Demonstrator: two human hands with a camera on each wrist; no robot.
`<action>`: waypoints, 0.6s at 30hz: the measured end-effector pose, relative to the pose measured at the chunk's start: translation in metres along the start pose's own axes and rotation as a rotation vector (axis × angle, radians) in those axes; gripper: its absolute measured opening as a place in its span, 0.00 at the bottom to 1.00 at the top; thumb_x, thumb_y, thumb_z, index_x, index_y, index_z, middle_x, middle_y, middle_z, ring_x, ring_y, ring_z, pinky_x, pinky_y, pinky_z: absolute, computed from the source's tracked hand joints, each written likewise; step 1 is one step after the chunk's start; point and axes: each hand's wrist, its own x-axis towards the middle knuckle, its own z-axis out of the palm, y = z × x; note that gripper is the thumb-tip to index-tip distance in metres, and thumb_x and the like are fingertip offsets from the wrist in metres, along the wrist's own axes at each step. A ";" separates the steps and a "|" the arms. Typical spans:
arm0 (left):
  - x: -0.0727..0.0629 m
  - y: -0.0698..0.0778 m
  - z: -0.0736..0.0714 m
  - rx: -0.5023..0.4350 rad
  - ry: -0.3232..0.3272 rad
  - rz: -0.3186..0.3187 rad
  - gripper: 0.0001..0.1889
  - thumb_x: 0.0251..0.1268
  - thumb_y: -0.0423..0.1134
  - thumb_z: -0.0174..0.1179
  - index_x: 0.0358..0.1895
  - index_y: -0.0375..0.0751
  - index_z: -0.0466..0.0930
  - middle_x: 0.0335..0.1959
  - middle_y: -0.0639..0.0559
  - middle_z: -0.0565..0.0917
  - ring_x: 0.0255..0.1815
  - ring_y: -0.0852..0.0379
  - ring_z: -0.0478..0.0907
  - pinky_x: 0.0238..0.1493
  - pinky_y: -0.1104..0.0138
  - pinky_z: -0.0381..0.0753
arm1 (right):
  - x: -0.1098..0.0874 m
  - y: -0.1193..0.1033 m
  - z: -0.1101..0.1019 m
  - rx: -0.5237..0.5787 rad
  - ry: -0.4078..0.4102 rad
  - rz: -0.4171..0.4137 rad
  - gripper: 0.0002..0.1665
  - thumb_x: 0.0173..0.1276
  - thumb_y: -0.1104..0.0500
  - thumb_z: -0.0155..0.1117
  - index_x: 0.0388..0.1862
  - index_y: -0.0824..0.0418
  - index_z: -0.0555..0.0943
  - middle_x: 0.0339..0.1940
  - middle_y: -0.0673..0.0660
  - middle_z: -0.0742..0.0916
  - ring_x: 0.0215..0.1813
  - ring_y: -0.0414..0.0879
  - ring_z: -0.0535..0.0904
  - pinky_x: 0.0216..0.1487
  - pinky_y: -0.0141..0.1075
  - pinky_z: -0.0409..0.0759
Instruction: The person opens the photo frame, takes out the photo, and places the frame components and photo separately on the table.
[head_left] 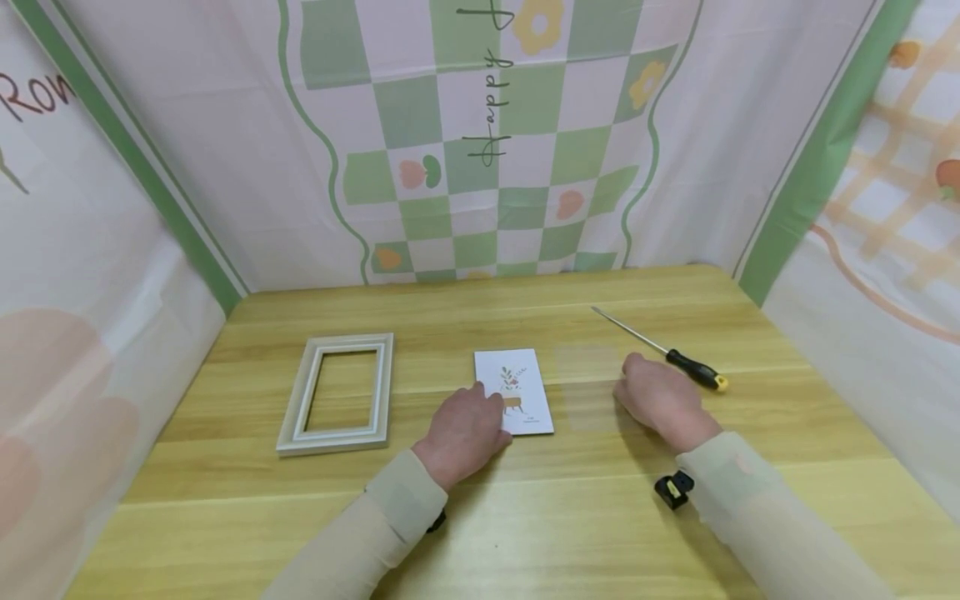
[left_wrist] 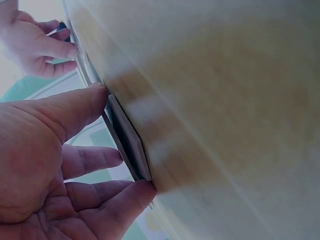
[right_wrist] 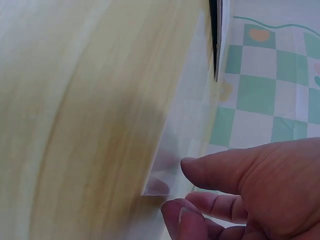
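A white picture card (head_left: pixel 528 379) printed with a plant on a stool lies mid-table. My left hand (head_left: pixel 465 429) holds it at its left side, with thumb and fingers on its edges. In the left wrist view a dark backing board (left_wrist: pixel 131 142) shows beneath, with a slanted flap under it. To the card's right, a clear sheet (head_left: pixel 588 390) lies flat on the wood. My right hand (head_left: pixel 660 398) is at its right edge; in the right wrist view the bent thumb and fingers stand apart around the sheet's corner (right_wrist: pixel 157 187), without a visible grip.
An off-white picture frame (head_left: pixel 296 417) with an open middle lies at the left of the wooden table (head_left: pixel 480 533). Beyond my right hand lies a screwdriver (head_left: pixel 693 368) with a black and yellow handle. Patterned cloth (head_left: pixel 525 100) hangs around the table on three sides.
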 end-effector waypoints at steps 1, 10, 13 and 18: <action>0.000 0.000 0.000 0.001 0.000 0.000 0.20 0.69 0.54 0.69 0.42 0.37 0.84 0.36 0.44 0.85 0.32 0.51 0.81 0.35 0.62 0.84 | 0.000 0.000 0.000 0.001 0.003 -0.004 0.25 0.74 0.55 0.54 0.62 0.71 0.74 0.54 0.74 0.85 0.40 0.62 0.82 0.35 0.52 0.82; 0.000 0.001 -0.001 0.005 -0.002 -0.005 0.20 0.69 0.55 0.69 0.43 0.38 0.84 0.38 0.43 0.85 0.32 0.51 0.81 0.35 0.62 0.84 | -0.002 -0.011 -0.006 0.027 0.030 -0.038 0.29 0.78 0.53 0.55 0.70 0.70 0.73 0.67 0.75 0.80 0.63 0.76 0.77 0.54 0.65 0.79; 0.000 0.001 -0.001 0.001 -0.004 -0.006 0.20 0.69 0.55 0.69 0.43 0.39 0.84 0.37 0.44 0.85 0.32 0.52 0.81 0.35 0.62 0.83 | -0.003 -0.018 -0.007 0.029 0.050 -0.059 0.28 0.78 0.53 0.55 0.68 0.70 0.75 0.66 0.74 0.81 0.64 0.74 0.77 0.57 0.65 0.78; -0.001 0.001 0.000 0.005 -0.002 0.000 0.20 0.69 0.55 0.69 0.43 0.38 0.84 0.37 0.44 0.85 0.31 0.52 0.80 0.34 0.62 0.83 | -0.003 -0.035 -0.005 0.060 0.052 -0.112 0.28 0.78 0.52 0.56 0.65 0.72 0.77 0.64 0.73 0.82 0.65 0.71 0.78 0.63 0.63 0.77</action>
